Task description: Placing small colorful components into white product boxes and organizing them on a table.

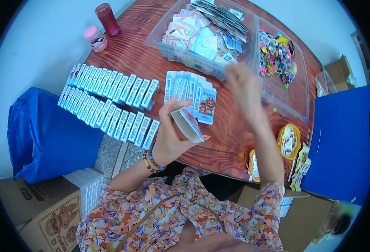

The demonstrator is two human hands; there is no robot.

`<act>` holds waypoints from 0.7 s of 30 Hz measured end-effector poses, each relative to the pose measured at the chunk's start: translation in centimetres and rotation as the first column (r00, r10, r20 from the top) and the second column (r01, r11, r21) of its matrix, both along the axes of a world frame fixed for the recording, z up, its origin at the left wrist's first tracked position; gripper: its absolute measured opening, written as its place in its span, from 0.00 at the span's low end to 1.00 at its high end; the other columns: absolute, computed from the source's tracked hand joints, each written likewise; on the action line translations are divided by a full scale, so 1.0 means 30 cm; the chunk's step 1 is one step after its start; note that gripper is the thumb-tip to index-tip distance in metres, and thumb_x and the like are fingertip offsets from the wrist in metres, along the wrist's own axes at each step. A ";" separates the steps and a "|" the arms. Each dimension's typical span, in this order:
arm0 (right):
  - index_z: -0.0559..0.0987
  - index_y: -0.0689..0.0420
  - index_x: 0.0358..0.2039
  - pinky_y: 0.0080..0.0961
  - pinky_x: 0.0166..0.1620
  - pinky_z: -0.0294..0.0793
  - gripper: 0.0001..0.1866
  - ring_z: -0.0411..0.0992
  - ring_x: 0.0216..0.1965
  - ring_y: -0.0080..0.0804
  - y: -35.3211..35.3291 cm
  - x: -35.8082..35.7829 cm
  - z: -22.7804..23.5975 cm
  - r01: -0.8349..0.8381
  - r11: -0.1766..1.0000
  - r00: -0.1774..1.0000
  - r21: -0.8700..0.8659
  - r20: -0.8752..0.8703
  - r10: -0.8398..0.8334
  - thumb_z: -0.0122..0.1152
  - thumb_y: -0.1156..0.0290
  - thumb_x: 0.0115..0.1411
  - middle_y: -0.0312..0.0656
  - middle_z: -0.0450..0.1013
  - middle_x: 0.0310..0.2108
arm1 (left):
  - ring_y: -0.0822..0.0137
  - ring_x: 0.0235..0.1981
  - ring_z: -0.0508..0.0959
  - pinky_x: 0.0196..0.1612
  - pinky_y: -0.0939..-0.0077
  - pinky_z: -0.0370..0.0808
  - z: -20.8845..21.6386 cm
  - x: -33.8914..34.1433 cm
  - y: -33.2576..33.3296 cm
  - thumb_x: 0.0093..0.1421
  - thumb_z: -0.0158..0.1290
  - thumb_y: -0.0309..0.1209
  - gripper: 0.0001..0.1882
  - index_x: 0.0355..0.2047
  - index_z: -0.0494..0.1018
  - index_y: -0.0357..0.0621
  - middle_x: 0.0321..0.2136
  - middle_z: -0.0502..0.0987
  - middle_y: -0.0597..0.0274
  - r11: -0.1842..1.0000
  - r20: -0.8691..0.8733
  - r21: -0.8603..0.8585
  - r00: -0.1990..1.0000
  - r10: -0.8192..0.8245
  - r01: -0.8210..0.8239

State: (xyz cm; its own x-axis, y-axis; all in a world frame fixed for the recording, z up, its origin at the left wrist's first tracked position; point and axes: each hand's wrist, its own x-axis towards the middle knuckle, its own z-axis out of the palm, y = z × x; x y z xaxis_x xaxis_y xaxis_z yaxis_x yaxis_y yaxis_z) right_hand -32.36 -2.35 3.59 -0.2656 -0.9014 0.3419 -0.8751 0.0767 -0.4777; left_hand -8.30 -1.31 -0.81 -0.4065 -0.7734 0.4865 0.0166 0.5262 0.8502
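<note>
A small white-and-blue carton (188,126) is gripped in my left hand (168,140), fingers on one side and thumb on the other, its open end tilted up toward me. My right hand (243,86) is smeared by motion over the near edge of a clear plastic bin (193,59) full of flat packets and cards (204,40). Whether it holds anything is hidden by the blur. Just beyond the carton lies a fanned pile of flattened cartons (185,89). To the left stand two long rows of filled-out cartons, a far row (115,86) and a near row (109,115).
Small colourful trinkets (277,59) fill part of a clear tray on the right. Two yellow-rimmed dishes, one whole (289,142), sit near the right edge. A red tumbler (108,20) and pink-lidded jar (95,38) stand far left. A blue bag (50,138) hangs left of the table.
</note>
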 end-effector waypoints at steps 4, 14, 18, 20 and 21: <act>0.82 0.60 0.37 0.46 0.40 0.77 0.16 0.79 0.39 0.50 -0.405 -0.266 -0.076 0.149 0.949 0.875 0.278 -0.484 0.004 0.58 0.60 0.61 0.52 0.80 0.36 | 0.57 0.52 0.72 0.56 0.65 0.70 0.001 0.066 0.003 0.45 0.74 0.38 0.45 0.59 0.60 0.40 0.50 0.68 0.52 0.966 0.111 0.229 0.982 -0.150 0.122; 0.79 0.54 0.37 0.47 0.38 0.78 0.12 0.80 0.37 0.49 -0.797 -0.049 -0.146 0.148 0.908 0.668 0.391 -0.717 0.200 0.55 0.60 0.62 0.48 0.81 0.35 | 0.54 0.61 0.67 0.62 0.63 0.66 0.036 0.199 0.032 0.48 0.70 0.53 0.55 0.66 0.52 0.36 0.59 0.64 0.47 0.881 -0.191 0.328 0.937 -0.292 0.341; 0.79 0.54 0.38 0.47 0.39 0.77 0.12 0.80 0.37 0.49 -0.651 0.014 -0.190 0.231 0.915 0.616 0.331 -0.778 0.126 0.54 0.61 0.63 0.48 0.81 0.36 | 0.56 0.59 0.69 0.61 0.64 0.65 0.088 0.405 -0.002 0.45 0.73 0.50 0.55 0.64 0.55 0.36 0.56 0.67 0.49 0.931 -0.233 0.360 0.972 0.018 0.069; 0.79 0.54 0.39 0.47 0.39 0.77 0.12 0.80 0.37 0.49 -0.529 -0.221 -0.186 0.324 0.900 0.580 0.291 -0.813 0.054 0.53 0.62 0.63 0.48 0.81 0.37 | 0.60 0.57 0.71 0.60 0.66 0.67 0.105 0.569 -0.041 0.40 0.75 0.49 0.52 0.60 0.62 0.38 0.55 0.69 0.53 0.923 -0.093 0.327 0.965 0.244 -0.202; 0.79 0.54 0.39 0.47 0.39 0.77 0.12 0.80 0.37 0.49 -0.467 -0.418 -0.200 0.378 0.886 0.565 0.270 -0.825 0.011 0.53 0.62 0.63 0.48 0.81 0.37 | 0.62 0.56 0.72 0.59 0.67 0.68 0.102 0.670 -0.069 0.40 0.75 0.49 0.49 0.57 0.64 0.42 0.53 0.70 0.55 0.867 -0.015 0.197 0.883 0.469 -0.457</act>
